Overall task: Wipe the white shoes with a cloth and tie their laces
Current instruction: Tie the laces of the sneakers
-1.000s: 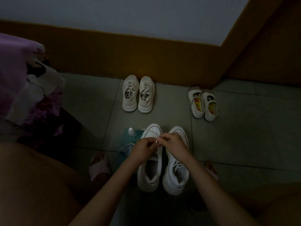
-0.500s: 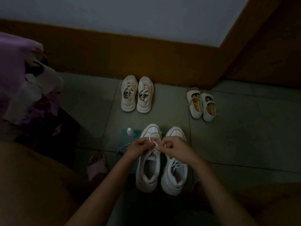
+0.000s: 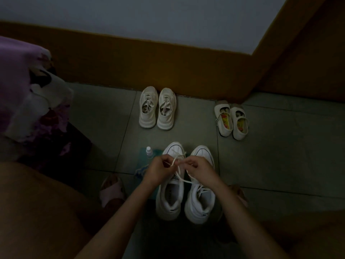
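Head view: near the bottom middle, two white shoes (image 3: 183, 186) sit side by side on the floor (image 3: 280, 161). Close together above the left one, the left hand (image 3: 157, 170) and right hand (image 3: 200, 170) each pinch its lace (image 3: 178, 166). A cloth (image 3: 142, 167) lies just left.

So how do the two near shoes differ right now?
Left shoe: the left lace is pulled up, pinched by the left hand and right hand. Right shoe: the right lace lies on it, untouched. The left shoe's toe sits slightly farther forward than the right shoe's. Both are white, side by side, toes toward the wall.
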`<state>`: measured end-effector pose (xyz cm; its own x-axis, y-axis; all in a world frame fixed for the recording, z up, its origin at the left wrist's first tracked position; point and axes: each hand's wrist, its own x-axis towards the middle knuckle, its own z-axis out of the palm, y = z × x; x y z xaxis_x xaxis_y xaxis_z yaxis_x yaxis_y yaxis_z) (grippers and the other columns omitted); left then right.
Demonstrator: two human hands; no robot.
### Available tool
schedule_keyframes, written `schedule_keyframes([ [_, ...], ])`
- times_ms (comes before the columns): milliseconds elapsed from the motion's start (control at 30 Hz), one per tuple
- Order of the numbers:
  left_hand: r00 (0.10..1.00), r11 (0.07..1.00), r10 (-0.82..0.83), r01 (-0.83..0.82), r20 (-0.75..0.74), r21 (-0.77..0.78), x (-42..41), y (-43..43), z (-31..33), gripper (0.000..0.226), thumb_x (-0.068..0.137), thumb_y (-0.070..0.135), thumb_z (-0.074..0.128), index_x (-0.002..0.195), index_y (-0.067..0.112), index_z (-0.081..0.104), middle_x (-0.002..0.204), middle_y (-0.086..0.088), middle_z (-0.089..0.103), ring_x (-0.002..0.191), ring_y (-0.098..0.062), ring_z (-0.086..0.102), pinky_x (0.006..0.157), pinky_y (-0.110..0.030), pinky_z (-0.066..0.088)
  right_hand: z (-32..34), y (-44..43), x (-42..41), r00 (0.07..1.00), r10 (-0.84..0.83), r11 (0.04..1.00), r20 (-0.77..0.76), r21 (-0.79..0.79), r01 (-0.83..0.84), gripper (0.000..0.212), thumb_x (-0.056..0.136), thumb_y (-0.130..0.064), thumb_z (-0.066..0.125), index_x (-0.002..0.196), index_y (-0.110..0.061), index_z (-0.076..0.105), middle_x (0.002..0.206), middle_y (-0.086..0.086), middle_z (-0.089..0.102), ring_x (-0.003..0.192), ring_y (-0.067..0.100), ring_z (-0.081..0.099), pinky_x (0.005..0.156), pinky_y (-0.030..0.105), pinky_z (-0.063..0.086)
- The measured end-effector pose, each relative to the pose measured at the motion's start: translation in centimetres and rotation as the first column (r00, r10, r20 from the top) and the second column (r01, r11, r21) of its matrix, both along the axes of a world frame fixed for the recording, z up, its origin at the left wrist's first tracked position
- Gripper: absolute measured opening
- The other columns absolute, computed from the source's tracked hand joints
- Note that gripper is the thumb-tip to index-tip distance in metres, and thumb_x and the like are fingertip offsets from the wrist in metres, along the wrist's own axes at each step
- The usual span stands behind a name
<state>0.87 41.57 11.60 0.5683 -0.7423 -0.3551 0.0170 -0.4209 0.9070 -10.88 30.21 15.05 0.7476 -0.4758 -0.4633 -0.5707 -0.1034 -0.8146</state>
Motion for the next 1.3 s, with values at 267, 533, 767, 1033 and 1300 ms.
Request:
schedule_keyframes([
  [267,0.992,0.995,0.094,-0.091,0.086,-0.036,-0.8,0.2,0.3,0.029,0.077,-0.001,0.067,0.067,0.025,0.063,0.066,0.001,0.068,0.065,-0.014,0.066,0.068,-0.034,0.054,-1.5,0.1,0.8,1.0,-0.026,0.994,0.004,0.103,0.026,0.03,0.09,0.005,0.049,0.113,-0.007,0.064,0.071,-0.005,0.065,0.056,0.008,0.057,0.053,0.02,0.046],
  [533,0.974,0.975,0.187,-0.2,-0.131,-0.095,-1.2,0.3,0.5,0.026,0.073,-0.013,0.069,0.07,0.012,0.063,0.058,0.01,0.067,0.058,0.003,0.062,0.061,-0.012,0.05,-1.5,-0.7,0.8,0.998,-0.044,0.972,0.044,0.231,0.033,0.022,0.082,0.003,0.065,0.103,-0.001,0.064,0.076,0.0,0.066,0.06,0.005,0.062,0.054,0.016,0.044],
  [767,0.959,0.971,0.195,-0.218,-0.204,-0.097,-1.1,0.3,0.3,0.026,0.07,-0.011,0.072,0.07,0.014,0.065,0.069,0.001,0.068,0.064,-0.006,0.064,0.067,-0.021,0.054,-1.0,-1.5,1.3,0.999,0.044,0.996,-0.025,-0.079,-0.046,0.012,0.078,-0.001,0.067,0.086,-0.01,0.068,0.075,-0.001,0.059,0.06,-0.002,0.057,0.058,0.014,0.042],
  [1033,0.955,0.972,0.199,-0.221,-0.221,-0.08,-1.2,0.4,0.0,0.025,0.071,-0.008,0.073,0.068,0.015,0.066,0.073,-0.004,0.07,0.071,-0.014,0.064,0.073,-0.029,0.053,-0.6,-4.3,0.7,0.973,0.086,0.775,-0.216,-0.599,-0.201,0.022,0.078,0.0,0.055,0.078,-0.018,0.068,0.097,0.003,0.057,0.102,0.02,0.047,0.087,0.035,0.041],
  [1300,0.941,0.969,0.207,-0.234,-0.27,-0.074,-1.0,0.6,0.1,0.025,0.073,-0.012,0.069,0.072,0.013,0.065,0.072,0.001,0.069,0.068,-0.008,0.064,0.074,-0.027,0.053,0.1,-6.4,-1.0,0.99,-0.096,0.899,-0.102,-0.436,0.042,0.042,0.075,0.014,0.049,0.081,-0.022,0.07,0.099,0.006,0.067,0.096,0.025,0.061,0.082,0.034,0.051],
])
